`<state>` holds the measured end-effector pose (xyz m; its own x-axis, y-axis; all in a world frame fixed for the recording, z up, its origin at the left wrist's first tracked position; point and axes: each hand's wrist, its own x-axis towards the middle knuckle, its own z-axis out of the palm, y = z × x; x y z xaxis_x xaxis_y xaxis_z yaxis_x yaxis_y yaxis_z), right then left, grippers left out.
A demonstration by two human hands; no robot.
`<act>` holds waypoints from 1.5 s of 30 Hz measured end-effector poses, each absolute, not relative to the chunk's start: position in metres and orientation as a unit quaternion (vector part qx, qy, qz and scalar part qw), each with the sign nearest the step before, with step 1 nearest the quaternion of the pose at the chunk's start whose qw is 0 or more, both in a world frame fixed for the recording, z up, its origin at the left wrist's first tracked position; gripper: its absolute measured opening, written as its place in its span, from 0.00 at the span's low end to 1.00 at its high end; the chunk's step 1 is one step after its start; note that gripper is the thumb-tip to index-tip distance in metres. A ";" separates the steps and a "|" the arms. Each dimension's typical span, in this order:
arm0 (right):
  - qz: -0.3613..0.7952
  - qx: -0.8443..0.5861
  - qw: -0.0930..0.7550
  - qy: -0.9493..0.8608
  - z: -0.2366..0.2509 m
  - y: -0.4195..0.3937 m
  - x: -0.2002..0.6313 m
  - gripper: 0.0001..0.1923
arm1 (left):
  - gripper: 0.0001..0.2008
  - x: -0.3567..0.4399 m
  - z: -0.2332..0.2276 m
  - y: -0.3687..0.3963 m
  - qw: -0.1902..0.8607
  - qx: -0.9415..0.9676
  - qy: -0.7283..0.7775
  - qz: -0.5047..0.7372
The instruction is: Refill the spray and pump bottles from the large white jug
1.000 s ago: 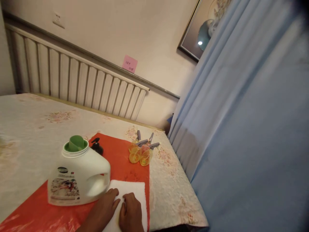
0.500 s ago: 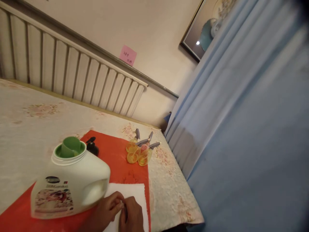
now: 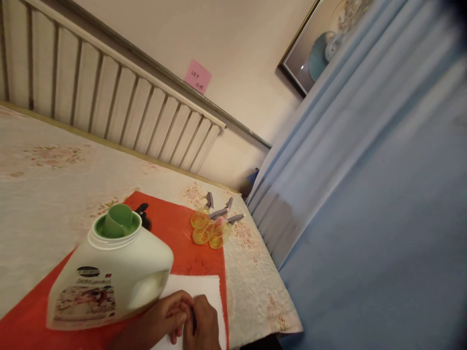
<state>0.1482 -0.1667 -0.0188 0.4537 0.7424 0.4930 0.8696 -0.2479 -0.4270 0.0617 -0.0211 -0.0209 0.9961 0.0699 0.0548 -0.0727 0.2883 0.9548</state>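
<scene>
Nearest: our left hand and right hand, fingers bent and meeting above one white cloth; a dark sliver shows at the right fingers, yet we cannot tell whether either hand grips anything. The cloth lies flat on a red sheet, probably as a clean pad. Beside our left hand: one white jug, upright on its broad base, we judge for steadiness, green cup in its mouth; it crowds our left side and partly hides a black pump bottle. Beyond: spray bottles, clustered, likely leaving us room. Farthest on the bench's far side: one radiator.
</scene>
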 end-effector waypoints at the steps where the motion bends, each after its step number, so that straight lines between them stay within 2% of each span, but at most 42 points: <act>1: -0.082 -0.784 0.343 -0.510 -0.018 -0.166 0.149 0.05 | 0.12 0.062 -0.020 -0.021 0.806 0.590 -0.002 0.041; 5: -0.021 -0.799 0.419 -0.432 -0.010 -0.159 0.167 0.05 | 0.16 0.066 -0.023 -0.019 0.822 0.569 -0.007 0.036; 9: -0.076 -0.802 0.529 -0.268 0.001 -0.145 0.217 0.06 | 0.22 0.068 -0.018 -0.020 0.830 0.557 0.006 0.015; 15: -0.126 -0.809 0.549 -0.169 0.002 -0.108 0.307 0.36 | 0.24 0.064 -0.008 -0.020 0.835 0.550 0.021 -0.001; 18: -0.137 -0.813 0.545 -0.156 -0.003 -0.090 0.332 0.41 | 0.24 0.068 -0.019 -0.020 0.845 0.534 0.012 -0.002; 24: -0.135 -0.814 0.539 -0.171 -0.013 -0.064 0.351 0.35 | 0.22 0.070 -0.030 -0.019 0.870 0.494 -0.001 -0.001; 29: -0.130 -0.816 0.540 -0.161 -0.021 -0.055 0.357 0.36 | 0.17 0.066 -0.025 -0.018 0.869 0.494 0.002 -0.006; 36: -0.122 -0.815 0.553 -0.126 -0.020 -0.051 0.358 0.28 | 0.22 0.070 -0.029 -0.019 0.877 0.480 0.009 -0.015; 45: -0.115 -0.791 0.590 -0.117 0.017 -0.078 0.346 0.33 | 0.22 0.063 -0.009 -0.020 0.868 0.496 0.004 -0.029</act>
<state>0.3460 -0.0775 0.0172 0.9464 0.0494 0.3192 0.3200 -0.2777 -0.9058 0.0625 -0.0205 -0.0088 0.9983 -0.0467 -0.0362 0.0549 0.5059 0.8609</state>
